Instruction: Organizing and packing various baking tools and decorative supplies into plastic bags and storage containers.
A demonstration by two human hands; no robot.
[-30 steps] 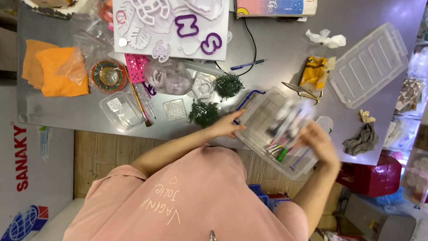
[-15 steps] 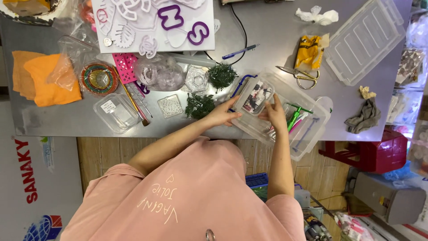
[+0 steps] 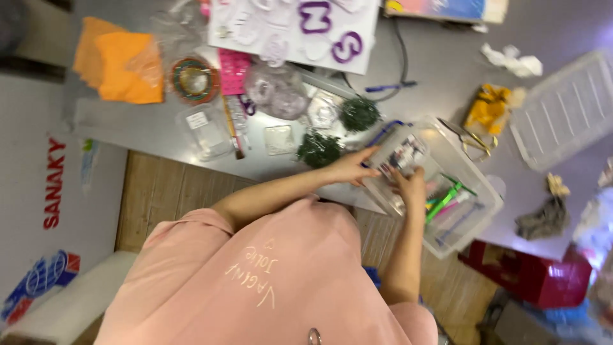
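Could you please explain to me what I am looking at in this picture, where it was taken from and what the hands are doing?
There is no machine here: a person in a pink shirt works with bare hands. The camera sits on that person's head and looks down.

On the grey table lie orange cloth, a white sheet with purple letter shapes, two dark green tufts, scissors and a clear lid.

The left hand and the right hand together grip a small clear packet over a clear plastic box holding coloured pens. What the packet contains is too blurred to tell.
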